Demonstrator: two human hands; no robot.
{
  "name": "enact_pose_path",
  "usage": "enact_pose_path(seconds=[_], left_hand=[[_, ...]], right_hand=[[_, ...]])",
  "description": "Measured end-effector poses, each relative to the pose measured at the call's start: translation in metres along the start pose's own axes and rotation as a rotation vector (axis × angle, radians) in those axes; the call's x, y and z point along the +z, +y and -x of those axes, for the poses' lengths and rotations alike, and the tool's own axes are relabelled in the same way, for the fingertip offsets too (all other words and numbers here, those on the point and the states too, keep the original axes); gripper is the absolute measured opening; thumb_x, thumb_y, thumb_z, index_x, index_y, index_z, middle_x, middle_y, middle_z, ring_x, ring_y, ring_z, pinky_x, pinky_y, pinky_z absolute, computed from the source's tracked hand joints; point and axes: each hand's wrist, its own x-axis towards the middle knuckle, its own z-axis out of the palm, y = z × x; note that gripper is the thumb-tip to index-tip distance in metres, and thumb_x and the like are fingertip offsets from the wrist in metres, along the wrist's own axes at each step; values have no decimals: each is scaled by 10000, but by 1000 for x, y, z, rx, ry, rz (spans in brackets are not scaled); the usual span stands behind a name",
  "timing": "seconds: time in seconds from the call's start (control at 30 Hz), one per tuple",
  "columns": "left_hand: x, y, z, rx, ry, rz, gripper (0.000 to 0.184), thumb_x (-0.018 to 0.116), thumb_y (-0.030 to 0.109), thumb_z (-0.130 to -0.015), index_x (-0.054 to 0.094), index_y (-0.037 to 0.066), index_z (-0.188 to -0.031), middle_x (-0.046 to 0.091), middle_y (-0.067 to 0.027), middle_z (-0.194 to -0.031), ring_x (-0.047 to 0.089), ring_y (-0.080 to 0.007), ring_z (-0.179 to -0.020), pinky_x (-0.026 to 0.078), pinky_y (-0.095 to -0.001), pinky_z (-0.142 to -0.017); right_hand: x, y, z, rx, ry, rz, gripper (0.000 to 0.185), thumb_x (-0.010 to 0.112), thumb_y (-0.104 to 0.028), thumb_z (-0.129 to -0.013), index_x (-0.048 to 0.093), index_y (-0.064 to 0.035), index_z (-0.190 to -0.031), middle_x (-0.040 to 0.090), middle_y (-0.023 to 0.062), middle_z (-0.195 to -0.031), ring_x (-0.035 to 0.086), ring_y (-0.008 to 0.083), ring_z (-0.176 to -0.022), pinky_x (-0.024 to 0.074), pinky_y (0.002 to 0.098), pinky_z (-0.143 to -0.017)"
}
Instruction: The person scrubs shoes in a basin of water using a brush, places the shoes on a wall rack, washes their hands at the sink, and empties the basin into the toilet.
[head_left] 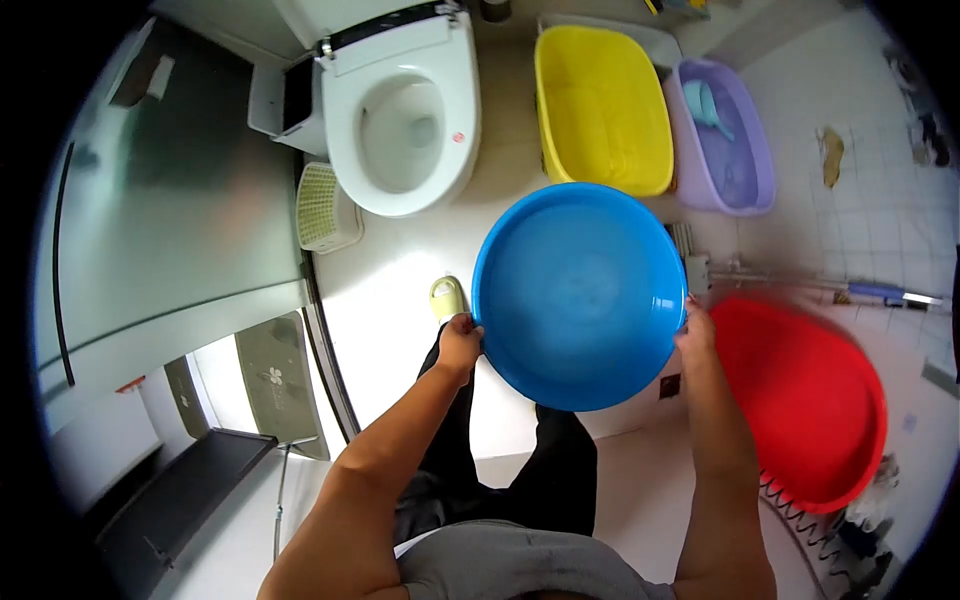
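Observation:
A large round blue basin (580,300) is held out in front of my body, its inside facing up. My left hand (462,343) grips its rim on the left side, fingers closed round the edge. On the right side, my right hand (696,328) is closed on the opposite part of the rim. The basin's far edge overlaps the near end of a yellow tub (605,110) in this view. Whether the basin holds any water is hard to tell.
A white toilet (400,130) stands ahead on the left, a pale green basket (326,208) beside it. Right of the yellow tub is a purple tub (725,140) with a light blue scoop (705,105). A red basin (800,400) lies at the right. A glass panel (200,200) is at the left.

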Motion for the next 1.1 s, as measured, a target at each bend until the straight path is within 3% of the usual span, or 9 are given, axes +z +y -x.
enact_pose_path(seconds=[0.13, 0.2, 0.23, 0.4, 0.5, 0.7, 0.8, 0.9, 1.1], left_hand=[[-43, 61, 4, 43, 17, 82, 211, 489, 16, -839, 486, -4, -1049, 548, -75, -862, 546, -149, -696, 489, -277, -581], [-60, 81, -6, 53, -19, 52, 216, 429, 27, -872, 457, 1, -1085, 547, -105, -953, 562, -186, -799, 499, -329, -690], [-69, 95, -11, 51, -40, 35, 220, 399, 32, -889, 442, 4, -1103, 547, -120, -998, 570, -204, -850, 503, -355, -745], [-86, 155, -12, 31, -18, 239, 209, 409, 43, -891, 444, 4, -1093, 552, -110, -959, 570, -199, -829, 505, -353, -740], [-97, 177, -29, -1, -15, 276, 205, 417, 51, -890, 448, 4, -1088, 555, -108, -941, 574, -198, -811, 507, -352, -735], [-105, 193, -65, -40, -55, 402, 192, 419, 74, -892, 458, -2, -1064, 559, -113, -930, 582, -200, -805, 511, -366, -762], [-111, 197, -78, -63, -88, 396, 191, 414, 84, -896, 461, -5, -1059, 559, -113, -930, 583, -199, -806, 511, -365, -773], [-113, 199, -89, -81, -104, 399, 198, 412, 89, -898, 464, -8, -1062, 562, -114, -930, 584, -198, -803, 510, -360, -774], [-116, 200, -99, -135, -114, 396, 235, 408, 88, -898, 452, -16, -1104, 569, -125, -945, 588, -199, -804, 509, -347, -772]], right_hand=[[87, -40, 14, -21, -118, 83, 312, 432, -124, -887, 508, -40, -1178, 536, 138, -1143, 519, 276, -998, 411, 414, -889], [130, -61, 28, -3, -178, 120, 312, 430, -125, -888, 506, -39, -1177, 532, 138, -1148, 517, 281, -1003, 410, 418, -893], [158, -70, 43, -39, -155, 137, 320, 427, -129, -890, 498, -39, -1189, 517, 145, -1170, 509, 285, -1017, 402, 420, -902], [258, -111, 83, -65, -174, 310, 368, 410, -134, -900, 447, -48, -1255, 412, 178, -1297, 453, 316, -1102, 355, 442, -950], [328, -124, 121, -105, -26, 454, 386, 395, -115, -902, 419, -55, -1282, 349, 184, -1347, 412, 341, -1148, 322, 456, -972], [390, -141, 102, -161, 1, 581, 392, 409, -98, -890, 422, -52, -1279, 341, 199, -1349, 403, 349, -1163, 296, 454, -986], [407, -146, 91, -122, -13, 598, 422, 418, -90, -880, 388, -50, -1299, 272, 190, -1388, 325, 340, -1221, 223, 439, -1027], [419, -147, 72, -145, 53, 630, 406, 405, -99, -882, 411, -47, -1284, 290, 195, -1376, 347, 335, -1202, 227, 439, -1026], [434, -150, 68, -104, -66, 620, 390, 391, -98, -883, 438, -39, -1265, 323, 195, -1356, 379, 331, -1171, 234, 431, -1026]])
